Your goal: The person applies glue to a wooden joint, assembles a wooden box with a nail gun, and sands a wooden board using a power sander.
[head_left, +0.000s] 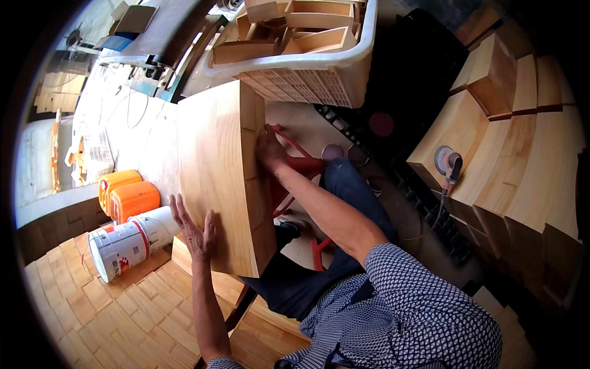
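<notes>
A long pale wooden box [215,166] stands tilted in front of me, its broad smooth face turned left. Narrow jointed strips run down its right side. My left hand [198,230] lies against the lower left of the broad face, fingers stretched and spread. Up on the right side, my right hand [269,149] has its fingers bent against the strips near the far end, gripping the box there. Whatever lies behind the box is hidden. Part of a red metal stand [301,165] shows just beside it, close to my legs.
At the back, a white plastic crate [307,77] holds several wooden boxes. Stacked wooden pieces [516,147] fill the right, with a round sander [444,161] and its hose on them. Orange jugs [135,200] and white buckets [120,246] are at left beside wooden blocks [123,313].
</notes>
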Demonstrator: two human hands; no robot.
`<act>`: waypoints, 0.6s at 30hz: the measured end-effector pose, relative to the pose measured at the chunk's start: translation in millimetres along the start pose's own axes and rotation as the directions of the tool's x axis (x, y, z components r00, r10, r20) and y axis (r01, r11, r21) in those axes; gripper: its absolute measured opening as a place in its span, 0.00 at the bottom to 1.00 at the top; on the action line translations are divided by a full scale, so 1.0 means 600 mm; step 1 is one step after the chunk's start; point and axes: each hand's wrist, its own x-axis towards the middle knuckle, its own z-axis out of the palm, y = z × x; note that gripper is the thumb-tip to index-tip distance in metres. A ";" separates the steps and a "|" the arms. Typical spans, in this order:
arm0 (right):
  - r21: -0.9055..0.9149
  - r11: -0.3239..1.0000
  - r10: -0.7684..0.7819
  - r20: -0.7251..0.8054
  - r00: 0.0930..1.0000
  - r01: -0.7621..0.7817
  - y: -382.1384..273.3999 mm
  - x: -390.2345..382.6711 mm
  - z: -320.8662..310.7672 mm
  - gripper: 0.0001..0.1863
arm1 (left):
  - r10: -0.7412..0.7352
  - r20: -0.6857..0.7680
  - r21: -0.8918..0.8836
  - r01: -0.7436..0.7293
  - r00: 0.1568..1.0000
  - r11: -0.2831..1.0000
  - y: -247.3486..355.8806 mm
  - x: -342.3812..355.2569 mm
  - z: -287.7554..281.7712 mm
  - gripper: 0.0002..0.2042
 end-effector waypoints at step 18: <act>0.306 0.864 -0.454 0.127 0.882 0.400 -0.307 -0.195 -0.277 0.35 | -0.374 0.436 -0.900 0.406 0.819 -0.160 0.056 -0.140 -0.023 0.34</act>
